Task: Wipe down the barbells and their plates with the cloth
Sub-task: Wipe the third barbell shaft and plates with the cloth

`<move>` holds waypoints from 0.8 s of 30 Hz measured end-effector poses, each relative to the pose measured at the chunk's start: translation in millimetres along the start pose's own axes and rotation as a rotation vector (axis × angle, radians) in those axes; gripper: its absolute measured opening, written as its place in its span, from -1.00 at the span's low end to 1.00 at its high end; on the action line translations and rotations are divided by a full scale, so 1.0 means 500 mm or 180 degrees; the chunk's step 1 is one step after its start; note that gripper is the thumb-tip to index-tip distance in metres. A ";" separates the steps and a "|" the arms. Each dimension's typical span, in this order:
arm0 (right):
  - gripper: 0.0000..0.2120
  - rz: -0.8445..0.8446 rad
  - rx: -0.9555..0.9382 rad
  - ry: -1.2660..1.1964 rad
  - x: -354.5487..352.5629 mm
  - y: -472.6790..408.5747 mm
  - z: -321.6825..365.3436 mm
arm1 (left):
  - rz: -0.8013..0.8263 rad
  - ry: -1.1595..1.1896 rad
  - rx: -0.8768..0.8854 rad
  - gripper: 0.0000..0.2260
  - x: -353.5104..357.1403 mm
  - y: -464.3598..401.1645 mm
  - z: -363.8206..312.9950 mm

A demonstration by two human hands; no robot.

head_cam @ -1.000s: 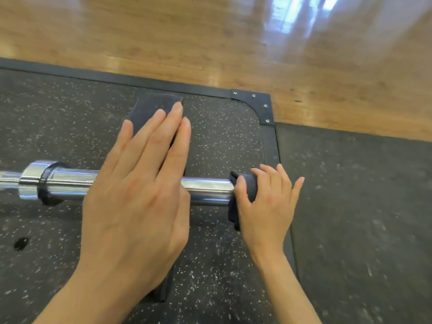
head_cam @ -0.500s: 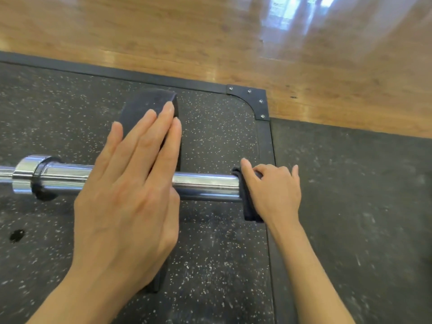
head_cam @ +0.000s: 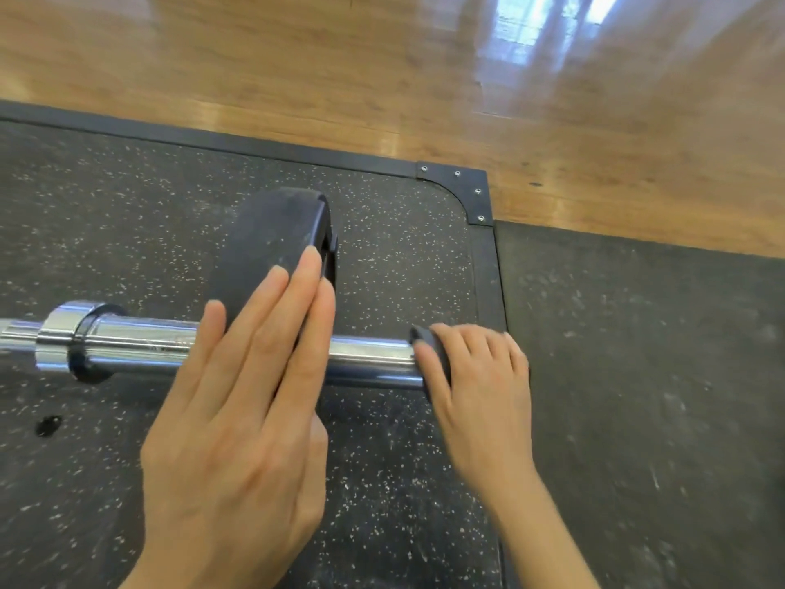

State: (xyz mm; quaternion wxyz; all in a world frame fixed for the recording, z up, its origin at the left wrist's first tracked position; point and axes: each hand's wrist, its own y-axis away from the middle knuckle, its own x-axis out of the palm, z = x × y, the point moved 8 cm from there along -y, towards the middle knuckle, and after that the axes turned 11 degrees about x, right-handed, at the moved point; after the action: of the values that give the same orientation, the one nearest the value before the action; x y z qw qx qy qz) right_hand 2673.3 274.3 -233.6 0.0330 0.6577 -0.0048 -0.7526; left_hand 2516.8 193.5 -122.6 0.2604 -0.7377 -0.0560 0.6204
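Wooden floor [head_cam: 297,57] borders the speckled rubber mat [head_cam: 106,197], where the chrome bar [head_cam: 140,340] lies. A black plate [head_cam: 272,244] sits on its sleeve. The left hand [head_cam: 238,418] lies flat with straight fingers on the plate's rim. The right hand [head_cam: 480,376] grips the dark cloth [head_cam: 418,333] around the bar's end

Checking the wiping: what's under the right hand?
A dark cloth held against the end of the chrome sleeve by the right hand. The sleeve's end face is covered.

chrome barbell [head_cam: 140,342], black plate [head_cam: 272,244], white-speckled black mat [head_cam: 106,214]
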 end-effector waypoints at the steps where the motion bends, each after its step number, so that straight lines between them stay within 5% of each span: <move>1: -0.59 -0.0237 0.0082 -0.0293 -0.010 0.036 -0.002 | -0.0042 -0.0021 -0.0008 -0.44 -0.001 0.009 -0.006; 3: -0.53 -0.0287 0.0078 -0.0299 -0.002 0.040 0.001 | -0.0080 -0.0073 0.0012 -0.45 -0.002 0.027 -0.015; 8: -0.60 0.1172 0.0213 -0.0004 0.024 -0.082 0.045 | -0.0236 -0.0260 0.0040 -0.47 -0.010 0.065 -0.028; 11: -0.78 0.0275 -0.0222 0.0178 0.017 -0.005 0.069 | -0.0353 -0.0360 0.0007 -0.49 -0.011 0.073 -0.035; 14: -0.62 -0.0425 -0.0175 -0.0315 0.001 0.086 0.066 | -0.0442 -0.0360 -0.0078 -0.46 -0.011 0.078 -0.039; 16: -0.66 -0.0360 -0.0349 -0.0093 0.005 0.047 0.086 | -0.0356 -0.0353 -0.0025 -0.46 -0.008 0.080 -0.038; 20: -0.90 0.0637 -0.0496 0.0398 0.027 -0.038 0.133 | -0.0232 -0.0288 0.0007 -0.44 -0.006 0.077 -0.031; 24: -0.69 -0.0263 -0.0316 -0.0379 0.008 0.070 0.113 | -0.0319 -0.0303 0.0009 -0.41 -0.007 0.088 -0.035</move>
State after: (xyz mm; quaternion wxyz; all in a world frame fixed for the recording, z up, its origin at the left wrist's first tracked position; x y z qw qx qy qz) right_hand 2618.4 237.3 -228.2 0.0342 0.6089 0.0578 -0.7904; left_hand 2522.1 148.8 -137.8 0.2892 -0.7033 -0.1042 0.6410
